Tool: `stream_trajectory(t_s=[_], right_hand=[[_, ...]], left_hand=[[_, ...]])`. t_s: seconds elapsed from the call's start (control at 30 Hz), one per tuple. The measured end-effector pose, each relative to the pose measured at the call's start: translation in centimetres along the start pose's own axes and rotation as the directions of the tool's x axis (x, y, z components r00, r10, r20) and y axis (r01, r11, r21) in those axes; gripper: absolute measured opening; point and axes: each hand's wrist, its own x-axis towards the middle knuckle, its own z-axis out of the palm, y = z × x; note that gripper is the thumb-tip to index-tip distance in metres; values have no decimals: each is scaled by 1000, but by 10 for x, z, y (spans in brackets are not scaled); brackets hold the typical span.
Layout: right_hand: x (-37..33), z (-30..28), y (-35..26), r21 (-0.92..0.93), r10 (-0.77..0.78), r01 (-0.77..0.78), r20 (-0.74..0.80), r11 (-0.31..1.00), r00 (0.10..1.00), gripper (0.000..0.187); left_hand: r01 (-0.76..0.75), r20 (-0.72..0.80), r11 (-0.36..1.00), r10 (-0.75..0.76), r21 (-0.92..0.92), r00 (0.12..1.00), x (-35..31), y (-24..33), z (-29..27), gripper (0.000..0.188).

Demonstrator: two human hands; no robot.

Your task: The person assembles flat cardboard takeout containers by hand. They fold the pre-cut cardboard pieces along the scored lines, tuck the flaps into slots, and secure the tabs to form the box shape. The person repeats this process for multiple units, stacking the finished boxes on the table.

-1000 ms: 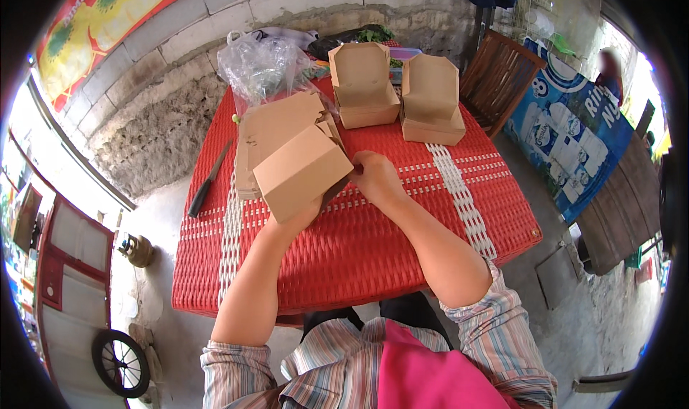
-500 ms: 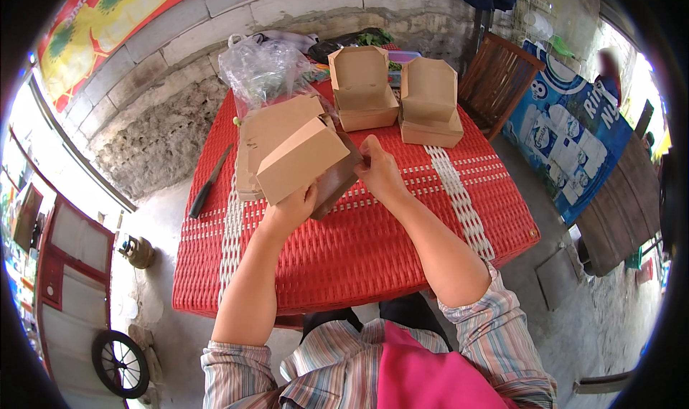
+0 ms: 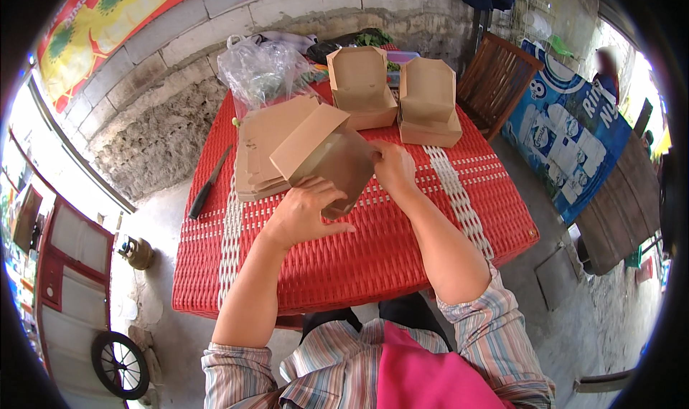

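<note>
A partly folded brown cardboard box (image 3: 336, 166) is tilted up over the middle of the table, its darker face turned toward me. The fingers of my right hand (image 3: 395, 168) pinch its right edge. At its lower left side is my left hand (image 3: 303, 209), fingertips against the cardboard and thumb stretched away from it. Just left of the box lies a stack of flat cardboard blanks (image 3: 255, 166), partly covered by it. Two folded boxes with raised lids, one left (image 3: 364, 113) and one right (image 3: 430, 129), stand side by side farther back.
The table has a red and white woven cover (image 3: 344, 265). A dark-handled knife (image 3: 209, 184) lies near its left edge. A clear plastic bag (image 3: 262, 68) sits at the back, beside greens (image 3: 373, 37). A wooden chair (image 3: 495, 79) stands at the back right.
The held box has turned, showing more of its darker face. My left hand has loosened and spread its thumb; my right hand has shifted slightly right and nearer.
</note>
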Motion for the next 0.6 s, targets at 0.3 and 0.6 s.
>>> stream_trajectory(t_s=[0.3,0.6], right_hand=[[9,3,10,378,27,-4,-57,926,998,35],[-27,14,-38,450,-572,526,-41,722,819,65]], left_hand=[[-50,-135,982,75,180,988,-1,-10,5,15],[85,-617,781,-551,-619,562,4,0,13,17]])
